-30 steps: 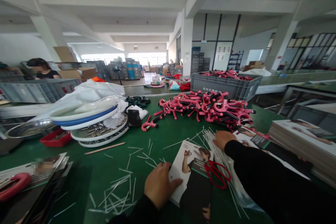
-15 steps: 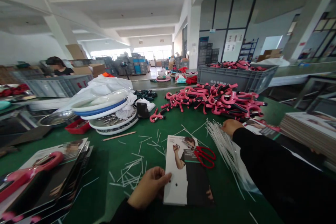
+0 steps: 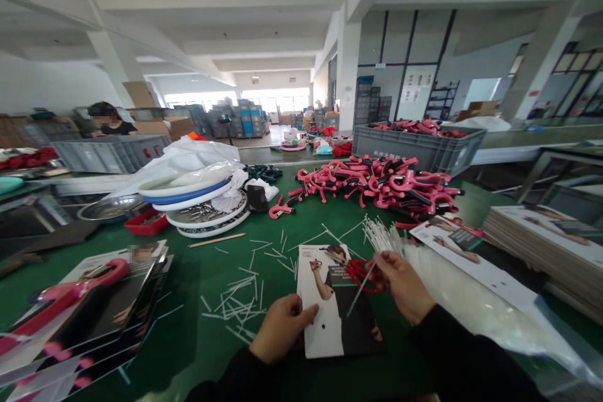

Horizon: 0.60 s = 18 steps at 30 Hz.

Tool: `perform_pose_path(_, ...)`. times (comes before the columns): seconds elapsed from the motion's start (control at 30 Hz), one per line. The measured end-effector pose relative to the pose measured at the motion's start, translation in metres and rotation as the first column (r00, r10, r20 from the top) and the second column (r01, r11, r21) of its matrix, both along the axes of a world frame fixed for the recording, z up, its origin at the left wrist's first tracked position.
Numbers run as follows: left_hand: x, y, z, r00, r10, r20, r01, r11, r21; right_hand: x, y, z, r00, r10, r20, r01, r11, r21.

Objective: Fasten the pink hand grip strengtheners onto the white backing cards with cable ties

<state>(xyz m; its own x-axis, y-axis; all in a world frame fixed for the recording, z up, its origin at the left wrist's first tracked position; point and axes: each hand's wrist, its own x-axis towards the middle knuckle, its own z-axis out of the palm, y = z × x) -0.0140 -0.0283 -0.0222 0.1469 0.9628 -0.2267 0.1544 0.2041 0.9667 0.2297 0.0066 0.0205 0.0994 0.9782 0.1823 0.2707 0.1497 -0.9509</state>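
Note:
A printed card [image 3: 320, 333], white on one side and black on the other, lies on the green table in front of me. My left hand [image 3: 282, 328] grips its left edge, thumb on top. Between the fingertips of my right hand [image 3: 406, 287] is a white cable tie [image 3: 357, 299], slanting down over the card. Scissors with red handles [image 3: 358, 271] rest across the card's upper part, partly hidden by my right hand. Beyond that hand a bundle of white cable ties [image 3: 382, 235] sticks out of a clear plastic bag [image 3: 471, 301].
Pink-and-black hand grips [image 3: 372, 182] are heaped at the back, before a grey crate [image 3: 424, 149]. Stacked cards [image 3: 532, 251] stand at right; cards with hand grips [image 3: 89, 308] lie at left. Cut tie ends [image 3: 235, 304], a pencil [image 3: 217, 240] and round trays [image 3: 207, 221] are nearby.
My right hand has come back from the cable tie bundle to above the card, bringing one tie with it. My left hand keeps its place on the card's edge.

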Motion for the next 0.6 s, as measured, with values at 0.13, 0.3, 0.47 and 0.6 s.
perform_pose_path(0.13,0.0,-0.005,0.005,0.994,-0.057,0.095,0.06,0.998,-0.036,-0.018,-0.015,-0.013,0.903,0.074,0.424,-0.086,0.996,0.009)
perform_pose_path(0.3,0.001,-0.015,0.009,0.987,0.003,0.159,-0.01,0.999,0.041,-0.018,-0.003,-0.008,0.624,0.141,0.769,-0.136,0.988,-0.071)
perform_pose_path(0.47,-0.004,-0.017,0.002,0.957,0.192,0.218,-0.219,0.97,0.106,-0.004,0.006,-0.005,0.439,0.195,0.877,-0.099,0.981,-0.168)
perform_pose_path(0.6,-0.009,-0.017,0.001,0.92,0.293,0.261,-0.332,0.935,0.123,0.006,0.004,-0.007,0.418,0.167,0.893,-0.012,0.984,-0.179)
